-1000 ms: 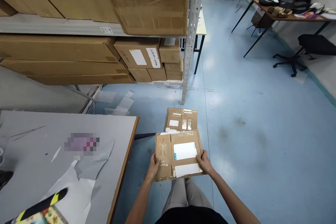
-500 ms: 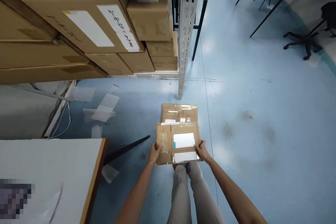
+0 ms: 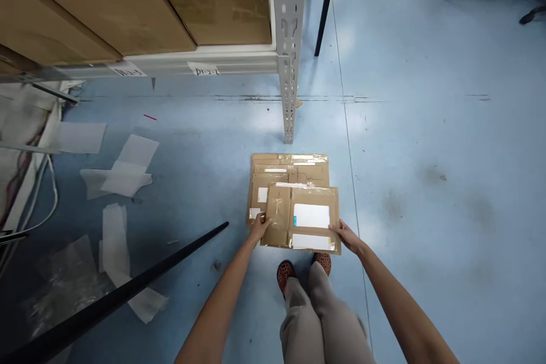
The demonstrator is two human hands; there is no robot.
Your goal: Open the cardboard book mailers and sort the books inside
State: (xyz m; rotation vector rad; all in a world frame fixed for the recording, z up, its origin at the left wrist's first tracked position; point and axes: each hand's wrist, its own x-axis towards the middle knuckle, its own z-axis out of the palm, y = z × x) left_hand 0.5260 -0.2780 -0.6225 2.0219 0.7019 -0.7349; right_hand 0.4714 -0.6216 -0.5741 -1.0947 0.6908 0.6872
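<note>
I hold a flattened cardboard box (image 3: 298,205) with white labels low over the blue floor. My left hand (image 3: 259,226) grips its left edge and my right hand (image 3: 347,235) grips its right edge, fingers closed on the card. Just under and beyond it lies a stack of flattened cardboard (image 3: 286,168) on the floor, at the foot of a grey shelf post (image 3: 289,57). My feet in reddish shoes (image 3: 284,274) stand right behind the held piece.
Large cardboard boxes (image 3: 128,0) fill the bottom shelf at the upper left. Loose sheets of paper (image 3: 123,168) and plastic lie on the floor to the left. A black table leg (image 3: 128,290) slants across the lower left. Dark table legs (image 3: 325,5) stand behind the post.
I have bent lower and closer to the floor; the table top has left the view. The held cardboard has come down toward the stack on the floor, still gripped by both hands.
</note>
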